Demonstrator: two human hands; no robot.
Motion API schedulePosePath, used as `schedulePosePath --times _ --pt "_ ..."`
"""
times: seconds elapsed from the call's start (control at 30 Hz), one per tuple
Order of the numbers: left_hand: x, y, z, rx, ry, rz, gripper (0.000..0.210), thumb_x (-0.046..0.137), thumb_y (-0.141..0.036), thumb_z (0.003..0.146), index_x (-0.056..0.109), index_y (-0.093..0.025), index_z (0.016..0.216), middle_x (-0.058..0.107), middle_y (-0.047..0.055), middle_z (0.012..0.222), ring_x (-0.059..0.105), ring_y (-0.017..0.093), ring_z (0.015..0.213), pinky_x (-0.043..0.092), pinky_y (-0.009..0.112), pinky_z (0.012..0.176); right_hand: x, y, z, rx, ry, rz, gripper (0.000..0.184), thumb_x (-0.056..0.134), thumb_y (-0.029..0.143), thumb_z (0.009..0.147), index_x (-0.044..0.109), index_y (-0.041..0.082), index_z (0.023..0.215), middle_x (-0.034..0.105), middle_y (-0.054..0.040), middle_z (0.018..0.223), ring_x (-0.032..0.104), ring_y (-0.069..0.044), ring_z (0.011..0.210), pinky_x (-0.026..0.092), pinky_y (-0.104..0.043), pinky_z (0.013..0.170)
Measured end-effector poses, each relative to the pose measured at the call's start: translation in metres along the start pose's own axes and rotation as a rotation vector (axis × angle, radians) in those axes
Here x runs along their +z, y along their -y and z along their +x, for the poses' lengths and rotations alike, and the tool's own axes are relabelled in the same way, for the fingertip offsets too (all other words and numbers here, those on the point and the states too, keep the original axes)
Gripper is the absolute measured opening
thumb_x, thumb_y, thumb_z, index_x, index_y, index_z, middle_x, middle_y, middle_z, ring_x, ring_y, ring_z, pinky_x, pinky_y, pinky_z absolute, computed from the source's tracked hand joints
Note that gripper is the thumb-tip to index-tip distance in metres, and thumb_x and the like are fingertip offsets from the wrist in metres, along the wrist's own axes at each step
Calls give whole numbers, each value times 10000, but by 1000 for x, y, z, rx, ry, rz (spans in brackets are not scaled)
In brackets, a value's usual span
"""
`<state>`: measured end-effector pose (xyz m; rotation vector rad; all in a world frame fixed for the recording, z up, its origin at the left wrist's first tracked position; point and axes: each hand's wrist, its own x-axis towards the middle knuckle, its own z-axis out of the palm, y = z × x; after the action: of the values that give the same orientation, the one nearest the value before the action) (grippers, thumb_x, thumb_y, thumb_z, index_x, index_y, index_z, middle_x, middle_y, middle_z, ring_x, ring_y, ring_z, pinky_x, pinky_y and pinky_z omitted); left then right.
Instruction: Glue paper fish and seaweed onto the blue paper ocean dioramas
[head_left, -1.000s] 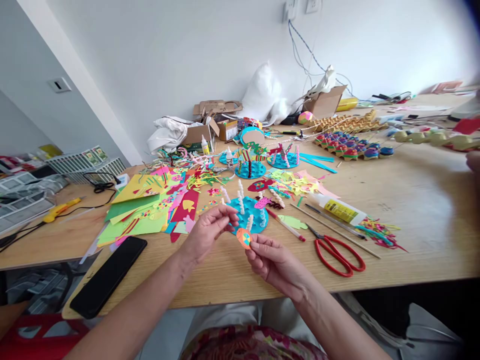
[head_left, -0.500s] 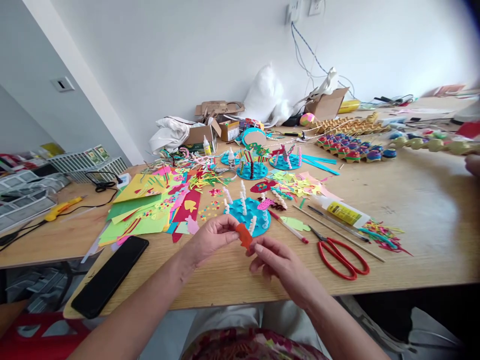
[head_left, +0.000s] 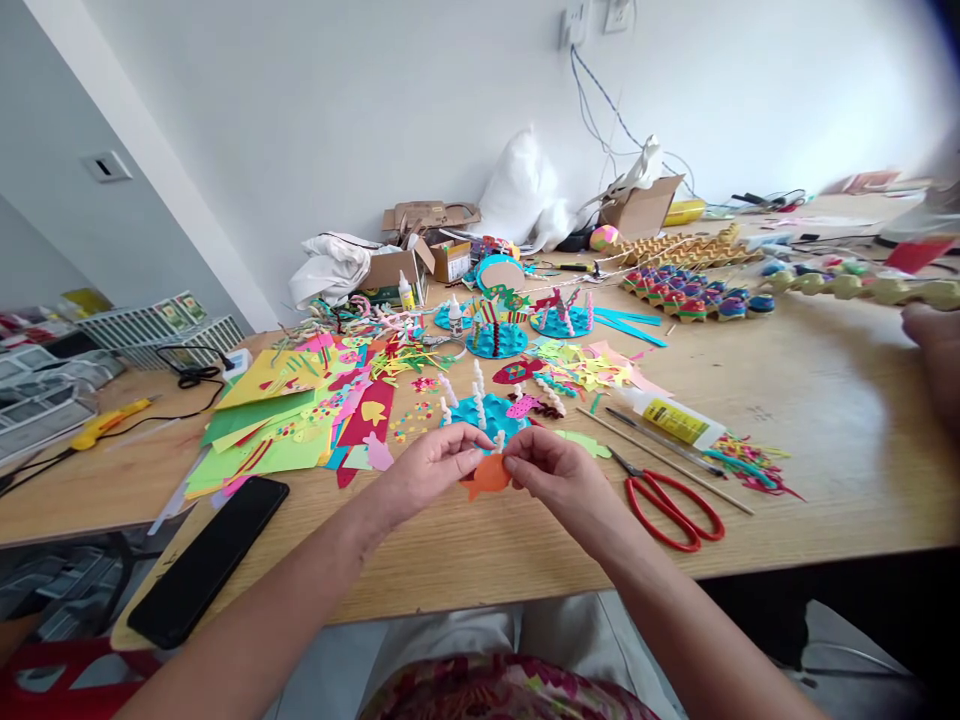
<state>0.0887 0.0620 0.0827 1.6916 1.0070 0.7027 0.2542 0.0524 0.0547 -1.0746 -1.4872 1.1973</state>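
An orange paper fish is held between my two hands, low over the table's front part. My left hand pinches its left side with thumb and fingers. On the other side my right hand grips its right edge between thumb and forefinger. Just behind the hands lies a blue round base with white twisted pipe-cleaner pieces standing up from it; the hands hide its front part. A pink paper fish rests at its right side, and a dark red paper fish lies behind it.
Red-handled scissors, a thin stick and a glue bottle lie to the right. Coloured paper sheets and a black phone are at left. Another person's hand shows at the right edge.
The orange paper fish has been turned so its broad side shows more. My right hand has come up to pinch its right edge. The view has shifted slightly.
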Motion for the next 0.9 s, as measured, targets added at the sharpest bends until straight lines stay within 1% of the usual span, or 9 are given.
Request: schedulePosePath --times 0.1,0.2,0.3,0.37,0.53,0.63,0.7,0.8,0.9 --pt "1 2 1 14 3 -24 201 417 -301 788 540 -161 865 521 -7 732 484 104 666 383 208 604 0 -2 1 10 -18 45 72 528 235 673 481 180 679 466 52 559 432 -83 506 327 -211 471" --pt "5 4 2 63 -41 107 89 466 -206 739 535 -165 779 542 -9 724 506 114 683 388 214 622 1 -3 -2 -39 -25 12 44 521 219 688 495 183 685 491 45 564 464 -95 530 352 -218 497" --pt "7 6 3 138 -143 350 85 469 -127 703 539 -173 709 559 -11 699 517 122 678 389 224 636 0 -6 -7 -84 -39 -114 27 500 206 715 519 188 708 530 30 595 498 -109 565 371 -225 524" --pt "5 9 4 190 -199 439 95 464 -119 705 541 -175 697 557 -7 706 516 122 674 393 226 633 -5 -10 -10 -102 -70 -209 41 491 210 730 528 194 724 548 23 614 511 -114 573 376 -226 527" --pt "-5 18 11 220 -335 422 74 463 -162 724 535 -175 734 541 -3 701 514 118 650 407 220 598 -21 -18 -14 -102 -179 -428 52 476 219 746 523 201 732 547 21 601 522 -123 562 387 -228 523" --pt "-7 18 18 222 -377 418 78 468 -187 726 540 -176 754 556 5 723 523 121 655 411 216 587 -31 -19 -19 -120 -195 -601 85 456 222 761 517 204 705 551 19 591 523 -125 558 385 -229 526" --pt "-8 17 21 226 -388 436 80 473 -193 722 543 -177 758 555 4 718 519 119 644 406 209 570 -45 -19 -22 -132 -228 -725 107 442 234 771 520 206 703 566 13 610 532 -130 570 387 -232 532" --pt "-9 17 23 215 -379 414 73 478 -197 717 538 -178 754 535 -6 698 496 107 611 386 192 534 -80 -20 -26 -106 -369 -933 126 436 266 770 537 203 728 598 -17 684 557 -155 627 409 -253 571" --pt "-8 21 24 182 -340 369 61 486 -207 722 532 -178 749 509 -15 670 476 102 595 376 188 527 -123 -23 -24 -9 -490 -1200 192 440 283 759 565 174 854 604 -100 943 559 -235 843 420 -323 700"
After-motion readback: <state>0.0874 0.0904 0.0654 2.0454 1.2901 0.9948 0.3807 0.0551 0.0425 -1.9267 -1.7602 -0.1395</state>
